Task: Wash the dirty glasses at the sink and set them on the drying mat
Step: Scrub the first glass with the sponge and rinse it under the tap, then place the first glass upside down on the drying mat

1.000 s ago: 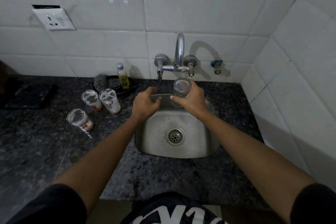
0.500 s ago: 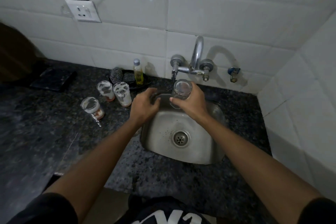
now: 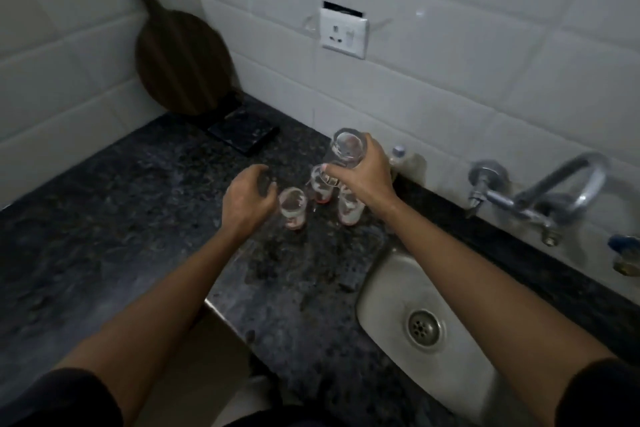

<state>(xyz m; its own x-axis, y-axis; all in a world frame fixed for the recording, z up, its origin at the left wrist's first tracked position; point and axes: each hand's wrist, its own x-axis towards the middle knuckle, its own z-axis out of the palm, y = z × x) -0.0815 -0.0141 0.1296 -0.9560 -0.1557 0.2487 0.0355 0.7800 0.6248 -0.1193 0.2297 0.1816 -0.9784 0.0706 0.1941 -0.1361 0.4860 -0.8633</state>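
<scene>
My right hand (image 3: 363, 177) grips a clear glass (image 3: 346, 149) and holds it in the air above the dark stone counter (image 3: 138, 204), left of the sink (image 3: 394, 291). Under it stand three dirty glasses with reddish dregs: one in front (image 3: 292, 208), one behind (image 3: 320, 185), one partly hidden by my wrist (image 3: 349, 210). My left hand (image 3: 247, 198) hovers just left of the front glass with loosely curled fingers, holding nothing. A flat dark mat (image 3: 244, 133) lies further back on the counter.
A round dark wooden board (image 3: 180, 62) leans on the wall in the corner. A wall socket (image 3: 343, 32) sits above the counter. The tap (image 3: 540, 194) stands behind the sink, a small bottle (image 3: 398, 154) peeks out behind my right hand.
Both hands have left the sink and moved left over the counter. The right hand carried the glass from under the tap to above the dirty glasses; the view swung left.
</scene>
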